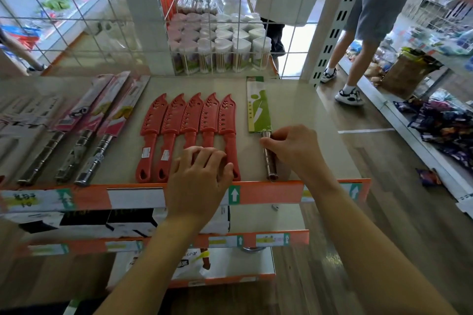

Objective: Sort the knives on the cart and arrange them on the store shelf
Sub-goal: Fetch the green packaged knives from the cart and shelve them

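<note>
Steel-handled knife in green card sleeve (258, 110) lies on the beige store shelf (307, 115) right of five red plastic-sheathed knives (189, 120), my right hand (294, 151) gripping its handle, left hand (199, 174) flat, fingers loose, on the red handles; arranging step, next: nudge it parallel beside them.

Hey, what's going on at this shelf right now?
A person is laying out knives on the beige store shelf. The left hand rests on the handles of five red plastic sheathed knives in a row; the right hand pinches the steel handle of a knife in a green card sleeve, to their right.
</note>
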Demonstrator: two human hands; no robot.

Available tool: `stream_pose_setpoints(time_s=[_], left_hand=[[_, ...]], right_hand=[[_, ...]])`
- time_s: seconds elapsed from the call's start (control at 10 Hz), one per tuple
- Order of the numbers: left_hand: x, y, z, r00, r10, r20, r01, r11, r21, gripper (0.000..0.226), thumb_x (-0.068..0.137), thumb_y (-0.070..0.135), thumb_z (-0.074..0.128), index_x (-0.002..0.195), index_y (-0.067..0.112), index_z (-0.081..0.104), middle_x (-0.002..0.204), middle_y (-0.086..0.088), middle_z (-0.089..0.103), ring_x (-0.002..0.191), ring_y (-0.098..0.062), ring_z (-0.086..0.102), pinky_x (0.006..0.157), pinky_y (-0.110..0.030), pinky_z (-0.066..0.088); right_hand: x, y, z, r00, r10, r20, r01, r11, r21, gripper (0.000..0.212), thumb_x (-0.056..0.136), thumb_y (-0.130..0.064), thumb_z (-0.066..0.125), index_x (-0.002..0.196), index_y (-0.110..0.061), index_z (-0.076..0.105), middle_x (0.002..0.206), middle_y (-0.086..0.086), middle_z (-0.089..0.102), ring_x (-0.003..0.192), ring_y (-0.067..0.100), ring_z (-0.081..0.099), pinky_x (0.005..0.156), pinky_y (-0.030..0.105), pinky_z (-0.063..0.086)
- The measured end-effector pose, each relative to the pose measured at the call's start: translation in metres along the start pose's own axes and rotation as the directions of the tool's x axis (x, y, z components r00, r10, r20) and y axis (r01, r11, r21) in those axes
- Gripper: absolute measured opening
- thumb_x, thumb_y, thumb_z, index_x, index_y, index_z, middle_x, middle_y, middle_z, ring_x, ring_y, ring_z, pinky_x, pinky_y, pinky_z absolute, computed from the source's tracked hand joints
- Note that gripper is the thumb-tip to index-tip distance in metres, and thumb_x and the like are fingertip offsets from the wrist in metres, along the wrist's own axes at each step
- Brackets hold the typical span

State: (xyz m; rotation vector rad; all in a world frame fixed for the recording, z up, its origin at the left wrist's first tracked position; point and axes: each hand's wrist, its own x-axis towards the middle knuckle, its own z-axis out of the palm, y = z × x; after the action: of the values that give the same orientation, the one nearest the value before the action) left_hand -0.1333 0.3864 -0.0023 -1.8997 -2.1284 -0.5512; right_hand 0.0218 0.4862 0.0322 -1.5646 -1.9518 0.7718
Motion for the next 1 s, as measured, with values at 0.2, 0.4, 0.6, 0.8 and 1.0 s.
stream_pose_setpoints(time_s=[0.2,0.4,0.6,0.8,1.0], left_hand=[[0.0,0.0,0.0,1.0,0.0,-0.007,0.0,1.0,0.005,0.039,0.084,0.04,0.038,0.089,0.019,0.07,0.09,0.003,0.07,0.09,-0.026,0.064,0.072,-0.035,0.051],[0.0,0.0,0.0,1.0,-0.006,0.005,0.006,1.0,-0.004,0.039,0.084,0.041,0.038,0.089,0.019,0.07,0.09,0.003,0.071,0.09,-0.025,0.064,0.073,-0.035,0.051],[0.0,0.0,-0.002,0.999,-0.01,0.033,0.01,1.0,-0.019,0.039,0.084,0.041,0.038,0.089,0.019,0.07,0.089,0.003,0.071,0.089,-0.025,0.064,0.072,-0.035,0.051],[0.001,0.001,-0.006,0.996,-0.021,0.082,0.023,0.999,-0.034,0.039,0.084,0.041,0.037,0.089,0.019,0.07,0.089,0.004,0.071,0.089,-0.025,0.064,0.073,-0.035,0.051],[0.002,0.001,-0.014,0.987,-0.028,0.159,0.049,0.99,-0.131,0.047,0.082,0.047,0.034,0.094,0.016,0.067,0.099,-0.002,0.069,0.097,-0.031,0.06,0.078,-0.04,0.049]], right_hand=[[0.003,0.0,0.005,1.0,0.01,-0.029,-0.009,1.0,0.027,0.03,0.078,-0.024,0.066,0.072,0.005,0.069,0.068,0.024,0.066,0.056,0.016,0.049,0.055,0.031,0.044],[0.006,-0.003,0.002,1.0,-0.01,-0.023,0.008,0.998,-0.065,0.028,0.079,-0.023,0.066,0.073,0.003,0.071,0.066,0.019,0.068,0.058,0.019,0.055,0.058,0.033,0.048],[0.005,-0.006,0.003,1.0,-0.012,-0.018,0.01,0.994,-0.11,0.032,0.081,-0.021,0.064,0.062,0.004,0.063,0.045,0.004,0.048,0.042,0.009,0.038,0.04,0.013,0.031],[0.002,-0.007,0.001,1.0,-0.027,-0.006,0.026,0.992,-0.123,0.035,0.084,-0.026,0.063,0.066,0.004,0.065,0.054,0.012,0.054,0.047,0.013,0.042,0.041,0.016,0.028],[-0.011,-0.011,-0.002,0.993,-0.105,-0.062,0.089,0.972,-0.219,0.043,0.088,-0.036,0.058,0.068,0.001,0.06,0.055,0.008,0.054,0.056,0.021,0.05,0.05,0.024,0.038]])
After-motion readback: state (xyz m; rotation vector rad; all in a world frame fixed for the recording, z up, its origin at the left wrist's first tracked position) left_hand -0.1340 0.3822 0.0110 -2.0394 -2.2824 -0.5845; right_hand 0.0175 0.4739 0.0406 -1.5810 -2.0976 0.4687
